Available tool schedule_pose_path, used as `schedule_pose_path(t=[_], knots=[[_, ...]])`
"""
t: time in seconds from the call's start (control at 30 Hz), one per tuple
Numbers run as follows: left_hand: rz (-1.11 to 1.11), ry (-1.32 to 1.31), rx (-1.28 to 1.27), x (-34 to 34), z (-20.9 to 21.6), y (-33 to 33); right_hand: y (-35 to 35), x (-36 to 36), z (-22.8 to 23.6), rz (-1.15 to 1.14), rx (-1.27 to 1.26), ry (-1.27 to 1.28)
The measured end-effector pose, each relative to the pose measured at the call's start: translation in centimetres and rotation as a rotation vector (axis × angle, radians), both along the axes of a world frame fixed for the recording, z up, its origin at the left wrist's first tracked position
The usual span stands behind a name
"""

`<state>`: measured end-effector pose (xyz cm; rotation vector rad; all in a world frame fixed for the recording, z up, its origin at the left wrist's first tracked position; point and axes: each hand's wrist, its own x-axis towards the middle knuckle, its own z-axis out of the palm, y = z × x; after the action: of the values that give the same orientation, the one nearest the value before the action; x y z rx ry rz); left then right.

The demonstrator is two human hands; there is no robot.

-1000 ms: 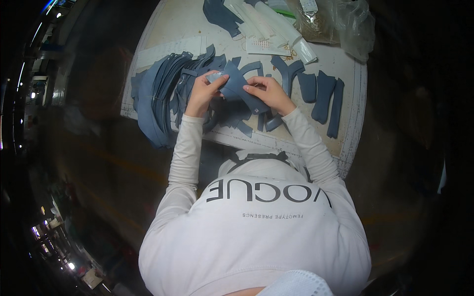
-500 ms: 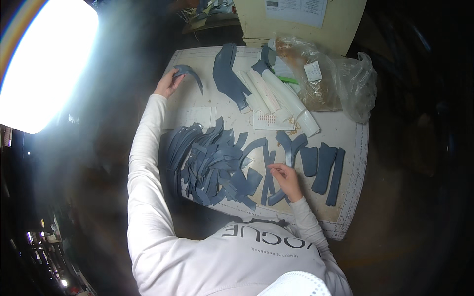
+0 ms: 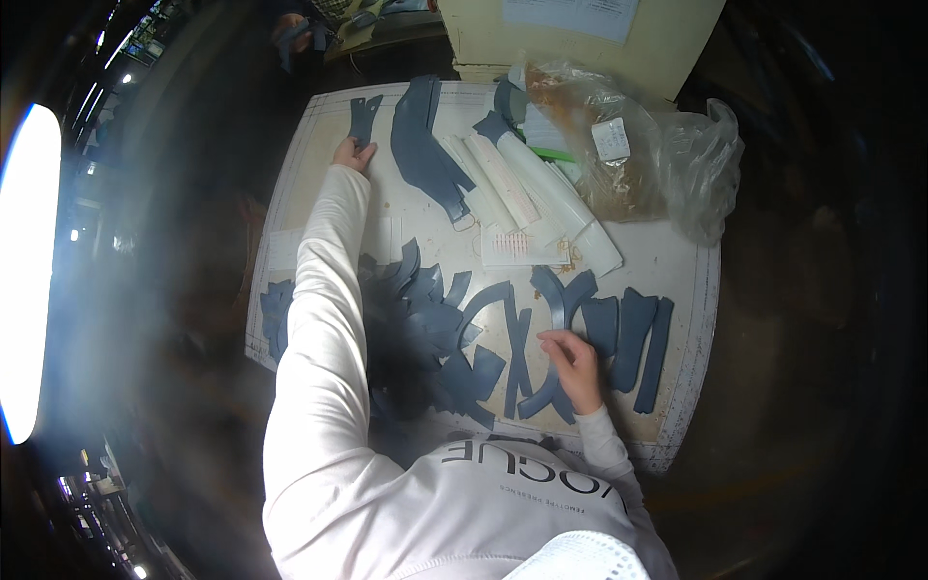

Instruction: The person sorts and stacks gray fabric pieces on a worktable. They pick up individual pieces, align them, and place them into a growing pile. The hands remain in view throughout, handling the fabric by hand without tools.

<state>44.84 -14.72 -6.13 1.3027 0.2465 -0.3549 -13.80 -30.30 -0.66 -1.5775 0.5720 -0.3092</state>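
At the bottom of the frame a white long-sleeved top is seen, from which both arms are stretched over the white work table (image 3: 688, 290). Just above it, in the lower middle, a spread of blue-grey cut pieces (image 3: 454, 338) is laid out, heaped and overlapping on the left side and set more singly, as curved and straight strips, toward the right. The right hand (image 3: 574, 365) is rested on these strips at lower centre right, its fingers loosely curled with the tips pressed down on a curved piece (image 3: 553, 307); nothing is lifted, and whether that piece is pinched cannot be told. Farther up, in the middle of the frame, white rolled sheets (image 3: 541, 188) and a small white card are lain slantwise, with a long dark blue-grey piece (image 3: 423, 145) beside them. The left arm is reached far out to the upper left, where the left hand (image 3: 352, 155) is laid flat, fingers spread, on the lower end of a small forked blue-grey piece (image 3: 362, 116) near the table's far edge. At the upper right a crumpled clear plastic bag (image 3: 667, 145) is seen against a pale box. The step in hand is judged to be a sorting of pieces, one being set apart at the far corner. The next move would seem to call for a clean grip on a single strip without the overlapped neighbours being dragged along.
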Motion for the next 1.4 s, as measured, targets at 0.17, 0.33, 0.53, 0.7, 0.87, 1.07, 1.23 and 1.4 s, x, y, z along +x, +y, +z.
schedule_pose_path(t=[0.17,0.33,0.53,0.7,0.87,1.07,1.23,1.4], knots=[[-0.175,-0.047,0.38,-8.8,3.8,0.8,0.7,-0.2,-0.3,0.123,-0.141,0.035],[-0.695,-0.399,0.564,-23.5,9.7,5.0,1.7,-0.1,-1.2,0.168,-0.44,0.1],[-0.652,-0.641,1.087,-39.9,11.0,9.6,4.8,1.6,-1.9,0.226,-0.741,0.345],[-0.572,-0.463,1.509,-49.1,7.9,10.9,6.5,2.0,-2.6,0.205,-0.765,0.404],[-0.39,-0.536,1.254,-53.4,4.7,9.1,6.3,1.6,-4.3,0.134,-0.723,0.271],[-0.287,-0.777,1.085,-53.8,2.8,6.7,7.1,0.6,-5.3,0.173,-0.505,0.112],[-0.401,-0.816,1.06,-53.3,1.7,5.7,8.5,0.0,-4.8,0.159,-0.607,0.118],[-0.255,-0.024,-0.135,-50.1,3.1,9.2,9.3,-0.2,-4.3,0.195,-0.915,0.175]])
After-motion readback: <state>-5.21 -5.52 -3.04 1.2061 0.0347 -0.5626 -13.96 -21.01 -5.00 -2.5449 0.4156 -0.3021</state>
